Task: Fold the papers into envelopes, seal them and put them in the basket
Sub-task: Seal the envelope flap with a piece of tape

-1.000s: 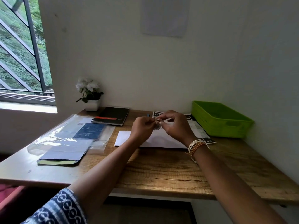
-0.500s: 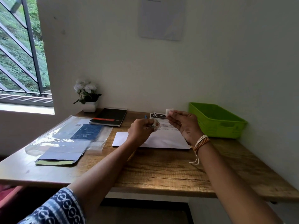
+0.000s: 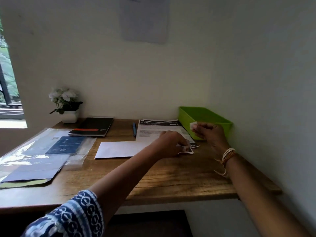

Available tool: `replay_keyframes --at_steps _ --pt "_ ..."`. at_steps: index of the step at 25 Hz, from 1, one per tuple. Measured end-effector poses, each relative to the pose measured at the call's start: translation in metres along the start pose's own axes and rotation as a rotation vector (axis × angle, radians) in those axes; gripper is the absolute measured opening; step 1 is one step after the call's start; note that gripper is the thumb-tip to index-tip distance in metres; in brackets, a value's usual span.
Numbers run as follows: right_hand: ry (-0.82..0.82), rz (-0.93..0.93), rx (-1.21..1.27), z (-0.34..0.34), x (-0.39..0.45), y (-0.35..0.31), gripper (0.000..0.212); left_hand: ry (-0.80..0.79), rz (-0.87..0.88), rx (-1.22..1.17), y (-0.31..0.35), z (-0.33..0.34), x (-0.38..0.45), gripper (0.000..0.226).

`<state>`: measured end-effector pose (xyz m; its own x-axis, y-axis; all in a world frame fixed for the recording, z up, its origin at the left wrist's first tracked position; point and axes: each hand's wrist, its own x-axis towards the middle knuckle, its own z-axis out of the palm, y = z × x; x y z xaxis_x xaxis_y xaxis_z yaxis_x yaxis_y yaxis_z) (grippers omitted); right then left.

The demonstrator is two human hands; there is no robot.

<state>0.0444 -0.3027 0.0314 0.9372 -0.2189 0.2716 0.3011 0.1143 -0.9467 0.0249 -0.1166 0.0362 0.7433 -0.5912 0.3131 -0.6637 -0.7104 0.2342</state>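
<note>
A: Logging item one: right hand [image 3: 209, 132], raised in front of the green basket [image 3: 220, 119], fingers curled, pinched a small white scrap [image 3: 192, 125]. What did you record for the left?

B: I noted the left hand [image 3: 172, 145] low on the wooden table [image 3: 171, 177], fingers closed on something small and white at the corner of the printed paper [image 3: 153, 130]; I could not tell what. Hands were well apart.

A: Item three: white envelope [image 3: 118, 149], flat on the table, just left of that hand, overlapping the printed paper's near edge.

B: I entered: blue pen [image 3: 134, 129] beside the paper, black notebook [image 3: 95, 126] further left.
</note>
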Motion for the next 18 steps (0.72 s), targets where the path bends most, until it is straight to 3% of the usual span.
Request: replay_keyframes --at_steps 4,7,11,14,16,18 --pt "0.051 -0.030 -0.140 -0.016 0.005 0.008 0.022 -0.098 0.038 0.108 0.032 0.023 0.029 0.027" --pt "0.063 -0.081 -0.241 -0.015 0.007 0.008 0.025 -0.110 0.003 0.056 0.039 0.031 0.036 0.031" --pt "0.042 -0.080 -0.282 -0.013 0.006 0.013 0.019 0.050 -0.002 -0.215 0.018 0.025 0.017 0.034" --pt "0.047 -0.132 -0.441 0.000 0.004 0.016 0.007 0.142 -0.030 -0.191 -0.021 0.003 -0.004 0.024" --pt "-0.016 -0.244 -0.635 0.015 0.001 0.016 0.007 0.100 -0.172 -0.131 -0.049 -0.011 -0.013 0.036" --pt "-0.108 -0.346 -0.784 0.035 -0.002 0.014 0.007 -0.049 -0.345 -0.087 -0.071 -0.015 -0.017 0.066"
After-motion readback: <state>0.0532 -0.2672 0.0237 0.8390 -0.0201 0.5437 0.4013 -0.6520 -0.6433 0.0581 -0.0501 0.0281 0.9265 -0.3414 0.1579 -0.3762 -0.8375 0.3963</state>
